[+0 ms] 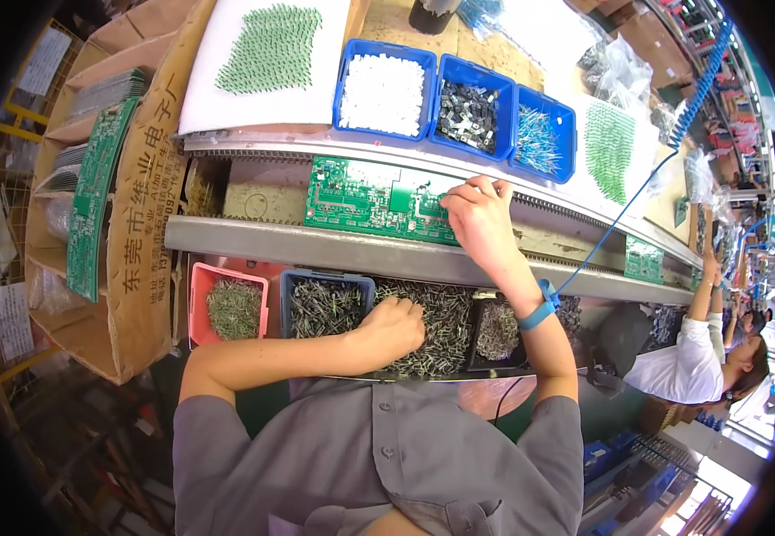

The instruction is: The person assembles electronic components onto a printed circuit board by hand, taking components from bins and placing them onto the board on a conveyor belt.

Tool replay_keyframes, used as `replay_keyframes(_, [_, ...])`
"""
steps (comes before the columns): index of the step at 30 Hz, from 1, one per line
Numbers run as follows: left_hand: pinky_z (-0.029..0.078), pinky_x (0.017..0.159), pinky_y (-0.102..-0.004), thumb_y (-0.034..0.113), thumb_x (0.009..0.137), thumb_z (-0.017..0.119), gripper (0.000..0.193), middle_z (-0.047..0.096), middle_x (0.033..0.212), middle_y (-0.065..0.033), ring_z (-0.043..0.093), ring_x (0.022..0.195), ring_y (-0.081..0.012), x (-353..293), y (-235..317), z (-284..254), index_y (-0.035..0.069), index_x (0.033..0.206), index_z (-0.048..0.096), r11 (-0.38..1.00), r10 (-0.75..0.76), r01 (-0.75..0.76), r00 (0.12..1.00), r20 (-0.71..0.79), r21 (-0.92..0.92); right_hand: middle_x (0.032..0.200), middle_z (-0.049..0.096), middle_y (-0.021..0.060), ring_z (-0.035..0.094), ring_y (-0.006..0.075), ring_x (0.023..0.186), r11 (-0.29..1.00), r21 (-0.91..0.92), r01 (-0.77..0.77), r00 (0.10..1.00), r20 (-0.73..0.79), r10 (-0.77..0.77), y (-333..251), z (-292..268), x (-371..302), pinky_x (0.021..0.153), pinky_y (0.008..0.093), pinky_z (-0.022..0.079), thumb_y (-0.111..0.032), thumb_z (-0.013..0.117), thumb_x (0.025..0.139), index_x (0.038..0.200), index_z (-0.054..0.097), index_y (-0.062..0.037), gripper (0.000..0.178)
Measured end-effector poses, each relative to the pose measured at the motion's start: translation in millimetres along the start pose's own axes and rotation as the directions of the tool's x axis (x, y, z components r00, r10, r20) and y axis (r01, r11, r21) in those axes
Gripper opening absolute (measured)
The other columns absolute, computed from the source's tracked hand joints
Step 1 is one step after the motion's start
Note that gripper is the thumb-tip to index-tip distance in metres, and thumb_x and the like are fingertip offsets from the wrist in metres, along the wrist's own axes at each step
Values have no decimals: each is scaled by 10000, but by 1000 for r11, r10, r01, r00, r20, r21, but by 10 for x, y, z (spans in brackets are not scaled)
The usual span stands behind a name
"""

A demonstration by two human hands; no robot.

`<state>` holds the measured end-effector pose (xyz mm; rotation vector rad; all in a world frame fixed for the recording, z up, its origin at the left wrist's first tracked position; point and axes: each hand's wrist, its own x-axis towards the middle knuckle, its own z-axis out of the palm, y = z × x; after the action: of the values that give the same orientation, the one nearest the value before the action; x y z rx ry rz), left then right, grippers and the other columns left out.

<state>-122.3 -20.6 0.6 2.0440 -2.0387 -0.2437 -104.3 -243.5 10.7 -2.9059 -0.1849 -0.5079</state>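
A green circuit board (361,198) lies in the rail track before me. My right hand (479,219), with a blue strap (539,305) on its wrist, is over the board's right end. Its fingers are curled, thumb and forefinger together at the board; whatever they pinch is too small to make out. Below, my left hand (394,330) reaches into a heap of small leaded components (446,329), fingers bent with their tips hidden among the parts. Left of that heap stands a blue bin (325,308) of dark components, beside a pink bin (228,305) of thin-leaded parts.
Beyond the track stand blue bins of white connectors (381,92), dark parts (468,109) and blue-bodied parts (539,140). A cardboard box (142,241) with boards is at left. A blue cord (615,219) runs from my wrist strap. Farther right, a co-worker (687,366) reaches over the line.
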Motion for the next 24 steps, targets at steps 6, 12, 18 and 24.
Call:
replay_keyframes(6, [440, 648, -314, 140, 696, 622, 88, 611, 766, -58, 585, 765, -196, 6, 30, -7, 76, 731, 671, 998, -57, 56, 998, 26, 20, 868, 634, -20, 529, 216, 946, 995, 26, -93, 996, 16, 93, 9, -33, -8, 826, 420, 330, -72, 703, 691, 851, 673, -131, 173])
replay_keyframes(12, [431, 647, -313, 138, 695, 617, 85, 610, 760, -51, 580, 756, -193, 11, 9, -39, 79, 728, 667, 999, -35, 35, 999, 11, 23, 876, 614, -7, 523, 223, 956, 989, 72, -125, 992, 36, 123, 28, -62, -36, 819, 418, 335, -89, 721, 703, 882, 665, -129, 192])
replay_keyframes(18, [421, 642, -326, 110, 711, 592, 50, 583, 738, -46, 581, 757, -197, 8, 6, -105, 74, 739, 571, 999, -14, 11, 998, -57, -42, 839, 613, 34, 558, 239, 867, 977, 145, -155, 987, 77, 145, -120, -310, -79, 771, 385, 379, -87, 704, 725, 874, 658, -112, 158])
replay_keyframes(24, [441, 680, -329, 98, 718, 579, 86, 582, 779, -65, 577, 803, -219, -38, -4, -129, 54, 792, 574, 985, -16, 13, 1000, -14, -173, 658, 617, 114, 627, 312, 618, 939, 295, -177, 921, 387, 52, -389, -536, -439, 559, 397, 501, -105, 644, 782, 775, 633, -72, 35])
